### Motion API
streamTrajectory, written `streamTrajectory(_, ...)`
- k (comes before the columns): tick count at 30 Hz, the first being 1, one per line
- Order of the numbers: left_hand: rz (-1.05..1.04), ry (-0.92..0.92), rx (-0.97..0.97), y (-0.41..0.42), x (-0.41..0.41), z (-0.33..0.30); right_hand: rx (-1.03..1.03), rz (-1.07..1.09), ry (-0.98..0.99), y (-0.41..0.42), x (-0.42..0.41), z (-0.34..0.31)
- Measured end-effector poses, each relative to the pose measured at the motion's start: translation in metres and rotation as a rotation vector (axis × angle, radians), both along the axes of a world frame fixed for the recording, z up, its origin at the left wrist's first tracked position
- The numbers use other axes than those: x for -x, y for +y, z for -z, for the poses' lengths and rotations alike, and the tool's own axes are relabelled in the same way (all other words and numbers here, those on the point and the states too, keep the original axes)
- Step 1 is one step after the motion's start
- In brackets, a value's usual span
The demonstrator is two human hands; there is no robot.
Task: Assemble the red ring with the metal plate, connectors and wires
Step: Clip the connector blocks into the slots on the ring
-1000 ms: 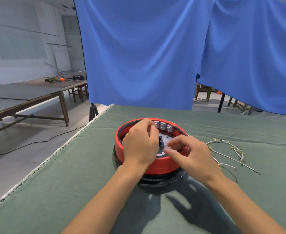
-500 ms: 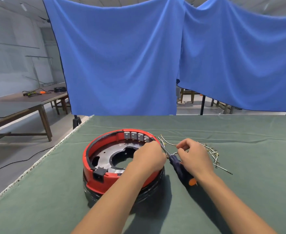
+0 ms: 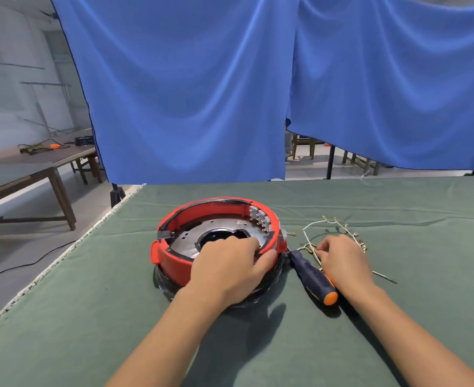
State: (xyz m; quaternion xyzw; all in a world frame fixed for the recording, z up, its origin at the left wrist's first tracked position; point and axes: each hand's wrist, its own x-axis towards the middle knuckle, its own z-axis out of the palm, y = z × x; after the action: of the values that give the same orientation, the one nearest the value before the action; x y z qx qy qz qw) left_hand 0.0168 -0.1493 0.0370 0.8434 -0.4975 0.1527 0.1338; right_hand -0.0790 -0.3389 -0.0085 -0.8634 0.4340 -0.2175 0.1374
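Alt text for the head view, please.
A person's left hand grips the near rim of a red ring on a green-covered table, while the right hand reaches into loose wires beside a screwdriver.

No text, label, brand, number or sign can be read anywhere in this view.

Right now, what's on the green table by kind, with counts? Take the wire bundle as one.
Red ring with metal plate inside, gripped by left hand: 1
Screwdriver: 1
Wire bundle, under right hand: 1
Total: 3
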Motion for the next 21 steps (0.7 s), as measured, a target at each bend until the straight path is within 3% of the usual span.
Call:
streamTrajectory(5,-0.097,0.012,0.087,-0.001,-0.004,0.004,0.123,0.027,0.002,0.007,0.002,-0.008)
streamTrajectory(9,-0.079,0.051,0.117,0.005,-0.009,0.004,0.115,-0.016,-0.177,0.012,0.005,-0.023)
streamTrajectory(14,-0.009,0.238,-0.006,0.037,-0.030,-0.011,0.040,-0.239,-0.415,0.031,0.004,-0.037)
streamTrajectory(17,-0.080,0.337,-0.097,0.058,-0.043,-0.020,-0.110,-0.372,-0.514,0.046,0.000,-0.046)
streamTrajectory(21,-0.182,0.461,-0.195,0.067,-0.044,-0.026,-0.480,-0.482,-0.710,0.067,-0.004,-0.063)
